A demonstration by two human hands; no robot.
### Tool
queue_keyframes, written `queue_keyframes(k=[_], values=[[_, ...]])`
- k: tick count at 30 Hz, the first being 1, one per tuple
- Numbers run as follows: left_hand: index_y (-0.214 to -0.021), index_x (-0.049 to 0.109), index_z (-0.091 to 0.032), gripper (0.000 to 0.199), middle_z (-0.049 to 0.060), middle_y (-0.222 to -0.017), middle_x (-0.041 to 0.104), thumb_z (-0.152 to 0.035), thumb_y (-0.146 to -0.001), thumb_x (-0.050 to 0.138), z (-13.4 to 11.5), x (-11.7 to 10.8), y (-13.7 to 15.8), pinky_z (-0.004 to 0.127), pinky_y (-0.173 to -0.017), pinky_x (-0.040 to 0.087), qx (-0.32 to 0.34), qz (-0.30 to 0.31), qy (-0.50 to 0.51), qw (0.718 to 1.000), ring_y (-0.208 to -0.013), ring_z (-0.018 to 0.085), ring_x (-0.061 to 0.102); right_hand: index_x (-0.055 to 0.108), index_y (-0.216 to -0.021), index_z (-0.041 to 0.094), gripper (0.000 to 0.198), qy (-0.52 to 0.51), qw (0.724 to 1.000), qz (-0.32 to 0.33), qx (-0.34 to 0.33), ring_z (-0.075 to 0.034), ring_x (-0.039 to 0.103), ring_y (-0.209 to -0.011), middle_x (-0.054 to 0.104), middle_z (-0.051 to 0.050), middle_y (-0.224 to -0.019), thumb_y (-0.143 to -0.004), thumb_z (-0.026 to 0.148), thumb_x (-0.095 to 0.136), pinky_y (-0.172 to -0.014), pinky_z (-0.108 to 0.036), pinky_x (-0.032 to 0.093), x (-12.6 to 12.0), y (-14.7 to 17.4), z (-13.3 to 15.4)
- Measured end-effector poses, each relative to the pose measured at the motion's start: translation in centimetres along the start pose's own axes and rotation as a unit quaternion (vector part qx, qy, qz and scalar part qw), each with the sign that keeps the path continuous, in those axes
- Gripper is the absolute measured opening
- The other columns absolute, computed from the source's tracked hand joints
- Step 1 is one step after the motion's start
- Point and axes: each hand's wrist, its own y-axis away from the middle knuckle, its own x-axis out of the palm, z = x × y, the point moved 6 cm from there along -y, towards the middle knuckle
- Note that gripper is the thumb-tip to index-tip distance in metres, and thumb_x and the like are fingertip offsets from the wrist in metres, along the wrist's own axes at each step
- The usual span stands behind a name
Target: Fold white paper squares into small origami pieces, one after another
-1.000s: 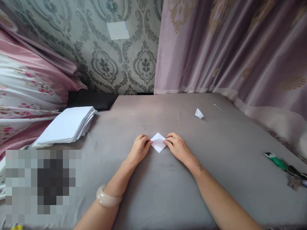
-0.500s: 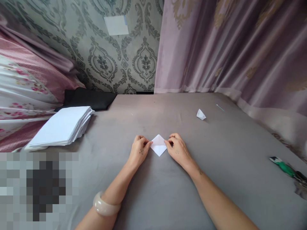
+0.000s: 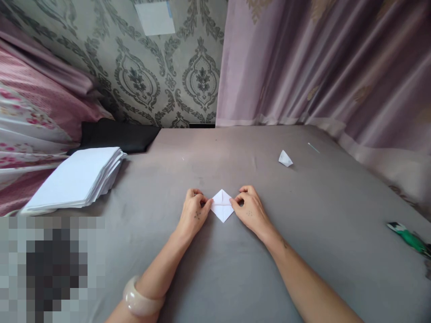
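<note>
A small white folded paper (image 3: 222, 206), diamond-shaped with crease lines crossing its middle, is held just above or on the grey cloth; I cannot tell which. My left hand (image 3: 195, 210) pinches its left corner between thumb and fingers. At the opposite corner, my right hand (image 3: 249, 206) grips the paper in the same way. The far and near points of the diamond show between the hands. A pale bangle (image 3: 143, 298) circles my left forearm.
Left of my hands lies a stack of white paper (image 3: 74, 177), with a black item (image 3: 117, 134) behind it. A folded paper piece (image 3: 285, 158) sits far right. A green-handled tool (image 3: 409, 238) lies near the right edge. Curtains (image 3: 269, 63) border the grey surface (image 3: 208, 278).
The camera view has tilted down slightly and shifted. Both hands keep their pinch on the paper's side corners, and the crease lines on its upper half look clearer.
</note>
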Motion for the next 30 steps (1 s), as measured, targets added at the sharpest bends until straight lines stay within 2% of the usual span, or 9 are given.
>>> queue_keyframes(k=[7,12,17,23,30], values=[[-0.068,0.062,-0.015,0.019,0.008,-0.1,0.05,-0.03,-0.08,0.059,0.35,0.09,-0.26,0.031,-0.072,0.05,0.006,-0.002,-0.002,1.0,-0.077,0.015,0.057,0.063,-0.063,0.018,0.017,-0.015,1.0,0.005,0.005,-0.022,0.057,-0.096,0.053,-0.01,-0.102,-0.076,0.028,0.061,-0.091,-0.037,0.043,0.02,-0.16,-0.12],[-0.069,0.06,-0.015,0.022,0.009,-0.102,0.05,-0.032,-0.082,0.057,0.29,-0.02,-0.14,0.034,-0.075,0.049,0.018,-0.002,-0.03,0.999,-0.08,0.017,0.056,0.063,-0.062,0.018,0.017,-0.019,1.0,0.01,0.012,-0.022,0.057,-0.096,0.053,-0.01,-0.103,-0.076,0.028,0.062,-0.091,-0.038,0.043,0.16,-0.24,-0.26],[-0.069,0.059,-0.016,0.026,0.01,-0.101,0.051,-0.037,-0.085,0.054,0.11,-0.31,-0.02,0.037,-0.077,0.047,0.04,-0.003,-0.095,0.995,-0.09,0.023,0.053,0.066,-0.066,0.017,0.018,-0.021,0.999,0.042,0.015,-0.021,0.056,-0.097,0.053,-0.01,-0.105,-0.078,0.029,0.061,-0.092,-0.037,0.042,-0.06,-0.38,-0.36],[-0.07,0.06,-0.015,0.026,0.011,-0.099,0.051,-0.037,-0.084,0.055,0.18,-0.21,-0.16,0.038,-0.08,0.046,0.055,-0.002,-0.111,0.992,-0.092,0.023,0.052,0.068,-0.071,0.017,0.018,-0.039,0.993,0.108,0.013,-0.016,0.057,-0.089,0.052,-0.008,-0.11,-0.082,0.024,0.056,-0.087,-0.032,0.044,-0.49,-0.56,-0.74],[-0.07,0.06,-0.015,0.026,0.011,-0.1,0.05,-0.036,-0.084,0.055,0.17,-0.21,-0.16,0.038,-0.079,0.047,0.053,-0.008,-0.109,0.993,-0.09,0.023,0.053,0.066,-0.069,0.017,0.018,-0.028,0.997,0.073,-0.013,-0.016,0.057,-0.089,0.053,-0.008,-0.106,-0.081,0.025,0.055,-0.087,-0.032,0.044,-0.4,-0.52,-0.77]])
